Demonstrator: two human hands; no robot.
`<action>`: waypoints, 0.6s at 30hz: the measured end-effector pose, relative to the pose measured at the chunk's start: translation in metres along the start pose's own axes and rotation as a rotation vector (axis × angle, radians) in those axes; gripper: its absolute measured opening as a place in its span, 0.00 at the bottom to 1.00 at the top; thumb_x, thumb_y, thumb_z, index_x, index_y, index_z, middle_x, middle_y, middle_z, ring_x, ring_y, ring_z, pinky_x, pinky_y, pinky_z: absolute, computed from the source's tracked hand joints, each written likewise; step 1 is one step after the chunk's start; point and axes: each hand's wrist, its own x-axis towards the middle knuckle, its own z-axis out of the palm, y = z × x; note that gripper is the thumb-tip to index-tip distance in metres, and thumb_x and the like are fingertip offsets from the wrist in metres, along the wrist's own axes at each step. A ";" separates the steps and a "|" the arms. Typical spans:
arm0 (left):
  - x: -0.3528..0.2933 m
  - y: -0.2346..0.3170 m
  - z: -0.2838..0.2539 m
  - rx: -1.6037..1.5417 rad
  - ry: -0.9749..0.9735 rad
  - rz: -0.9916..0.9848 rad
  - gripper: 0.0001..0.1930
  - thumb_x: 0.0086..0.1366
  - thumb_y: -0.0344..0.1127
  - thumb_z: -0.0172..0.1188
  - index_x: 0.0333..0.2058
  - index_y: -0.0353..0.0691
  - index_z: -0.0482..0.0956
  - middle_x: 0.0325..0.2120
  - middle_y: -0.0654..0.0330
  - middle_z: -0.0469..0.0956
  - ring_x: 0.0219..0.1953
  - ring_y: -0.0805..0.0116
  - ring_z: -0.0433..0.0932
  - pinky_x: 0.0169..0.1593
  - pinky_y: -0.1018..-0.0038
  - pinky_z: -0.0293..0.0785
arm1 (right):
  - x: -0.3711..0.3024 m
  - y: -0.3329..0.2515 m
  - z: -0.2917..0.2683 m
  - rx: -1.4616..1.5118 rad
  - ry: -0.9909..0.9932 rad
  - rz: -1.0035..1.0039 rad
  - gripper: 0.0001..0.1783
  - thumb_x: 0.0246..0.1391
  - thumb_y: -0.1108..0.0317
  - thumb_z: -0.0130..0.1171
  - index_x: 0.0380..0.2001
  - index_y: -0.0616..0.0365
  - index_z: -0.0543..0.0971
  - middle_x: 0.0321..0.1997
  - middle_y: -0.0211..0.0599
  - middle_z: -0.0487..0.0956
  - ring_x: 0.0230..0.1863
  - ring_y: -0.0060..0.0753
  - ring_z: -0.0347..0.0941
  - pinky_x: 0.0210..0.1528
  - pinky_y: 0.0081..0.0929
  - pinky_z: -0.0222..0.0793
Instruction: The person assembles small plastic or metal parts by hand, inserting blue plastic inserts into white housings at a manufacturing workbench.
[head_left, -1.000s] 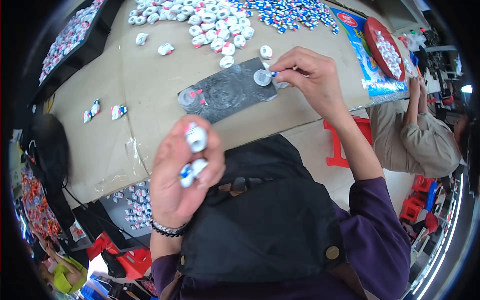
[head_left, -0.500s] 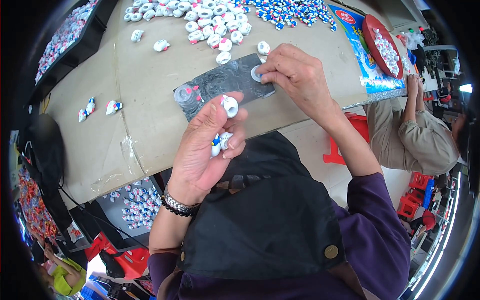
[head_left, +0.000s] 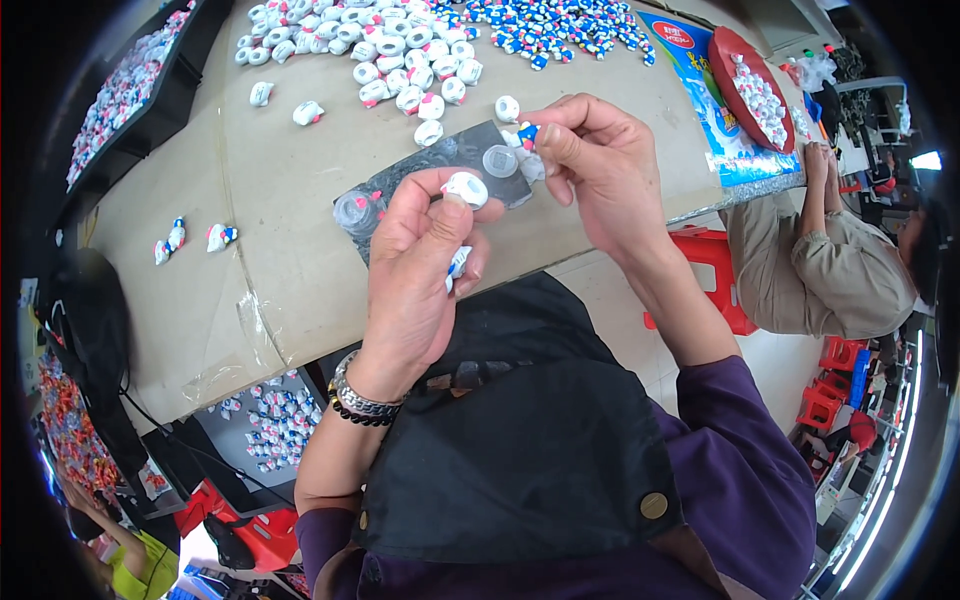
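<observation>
Between the thumb and forefinger of my left hand (head_left: 420, 265) is a white toy figure head (head_left: 466, 186) with a round opening. Lower down, the curled fingers of that hand hold a small white-and-blue figure piece (head_left: 459, 264), partly covered. My right hand (head_left: 615, 180) pinches a small blue-and-white figure body (head_left: 527, 136) over the right end of a dark flat slab (head_left: 432, 166). On that slab sit a clear round lid-like disc (head_left: 500, 162), several pink bits and another clear round piece (head_left: 352, 208) at the left end.
Beyond the slab lie piles of white heads (head_left: 415, 60) and blue-and-white bodies (head_left: 570, 25). Two joined figures (head_left: 171, 241) rest at left on the table (head_left: 290, 200). A red bowl (head_left: 727, 85) stands far right, near a seated person (head_left: 810, 265). Below the table edge is a tray of figures (head_left: 280, 425).
My right hand has lifted slightly off the clear disc and now shows a blue-and-white body in its fingers. My left hand has turned and risen, tilting the white head.
</observation>
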 end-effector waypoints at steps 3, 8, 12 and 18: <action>0.004 -0.004 0.005 0.006 -0.007 0.073 0.15 0.67 0.41 0.57 0.46 0.39 0.69 0.34 0.63 0.76 0.22 0.82 0.65 0.23 0.85 0.56 | -0.012 -0.007 0.010 0.221 -0.009 0.066 0.06 0.55 0.73 0.61 0.33 0.66 0.79 0.27 0.33 0.78 0.19 0.14 0.66 0.18 0.14 0.60; 0.005 -0.008 0.006 0.007 -0.011 0.137 0.16 0.66 0.40 0.59 0.46 0.39 0.68 0.32 0.66 0.75 0.22 0.82 0.64 0.23 0.85 0.55 | -0.019 -0.005 0.021 0.288 -0.038 0.029 0.04 0.55 0.75 0.60 0.32 0.66 0.79 0.27 0.33 0.77 0.18 0.14 0.65 0.17 0.12 0.58; 0.005 -0.012 0.002 0.086 -0.041 0.214 0.14 0.67 0.40 0.57 0.45 0.38 0.69 0.31 0.63 0.73 0.23 0.79 0.67 0.22 0.83 0.56 | -0.022 0.002 0.020 0.236 -0.046 -0.003 0.03 0.54 0.77 0.60 0.31 0.67 0.79 0.27 0.34 0.78 0.18 0.13 0.65 0.16 0.11 0.57; 0.002 -0.016 -0.007 0.462 0.032 0.447 0.13 0.65 0.36 0.60 0.43 0.34 0.71 0.27 0.66 0.71 0.27 0.79 0.70 0.32 0.82 0.68 | -0.030 0.001 0.024 0.134 -0.090 -0.058 0.02 0.52 0.80 0.60 0.31 0.67 0.78 0.33 0.37 0.75 0.23 0.16 0.68 0.16 0.13 0.61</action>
